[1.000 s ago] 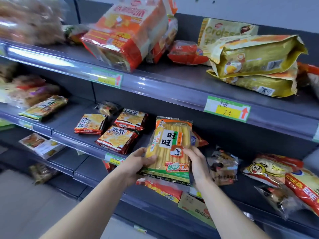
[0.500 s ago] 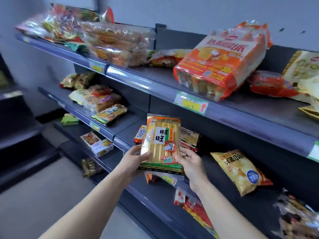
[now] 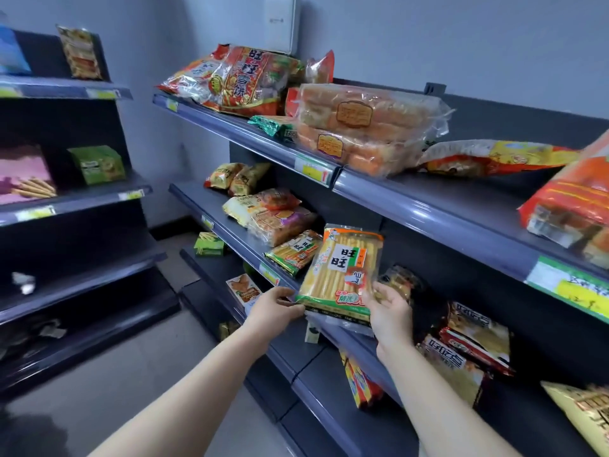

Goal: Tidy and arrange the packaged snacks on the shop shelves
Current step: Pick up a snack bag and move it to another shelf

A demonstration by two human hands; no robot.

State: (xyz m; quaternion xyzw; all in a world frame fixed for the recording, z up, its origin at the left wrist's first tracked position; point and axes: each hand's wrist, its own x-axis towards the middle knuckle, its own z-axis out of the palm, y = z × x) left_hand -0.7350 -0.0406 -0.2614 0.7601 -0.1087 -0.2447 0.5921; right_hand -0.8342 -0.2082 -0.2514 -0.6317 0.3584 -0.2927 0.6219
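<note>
rice cracker packet [image 3: 341, 273] held upright just off the middle shelf's [image 3: 244, 250] front edge. left hand [image 3: 273, 306] pinches its lower left corner; right hand [image 3: 389, 311] curls round its lower right side. risk: slick wrapper could slip from these light corner grips and fall.

The single head-worn wide-angle view looks forward and down, angled left along a run of grey shop shelves [image 3: 428, 211] toward a second shelf unit [image 3: 75, 196]. It sits within arm's reach of the shelves; the left forearm [image 3: 184, 390] and the right forearm [image 3: 438, 400] enter from the bottom edge.
</note>
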